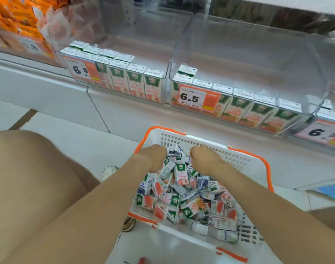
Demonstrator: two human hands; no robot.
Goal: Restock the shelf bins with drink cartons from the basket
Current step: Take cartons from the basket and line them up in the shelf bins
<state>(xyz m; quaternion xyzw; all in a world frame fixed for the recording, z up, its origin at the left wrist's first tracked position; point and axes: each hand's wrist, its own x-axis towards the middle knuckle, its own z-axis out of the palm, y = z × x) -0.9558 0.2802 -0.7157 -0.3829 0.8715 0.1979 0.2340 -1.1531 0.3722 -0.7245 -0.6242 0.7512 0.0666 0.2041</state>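
Down on the pale floor, just near the shelf, sits a white perforated plastic basket with orange handles (pixel 244 161), and the task's own goods, a loose heap of small drink cartons (pixel 191 199), lies jumbled inside it at every angle. Both arms reach into the far end of that heap. The left hand (pixel 153 159) and the right hand (pixel 205 159) show knuckles upward with fingers curled down among the cartons. The fingertips are hidden, so I cannot tell whether either hand has actually closed on a carton or is only sorting. On the shelf beyond, the clear plastic bin on the left (pixel 159 54) holds upright pink-printed cartons (pixel 134 80) in a few rows. The clear plastic bin to its right (pixel 258 54) shows a front row of orange-printed cartons (pixel 258 113) behind an orange-and-white price tag (pixel 196 98); both bins are largely bare towards the back. The likeliest slip is a mix-up, since pink, orange and blue packs lie together in the heap and a quick grab could send the wrong kind to a bin. Scooping several at once risks dropping one between basket and shelf. A careless push into a bin could also topple the standing rows.
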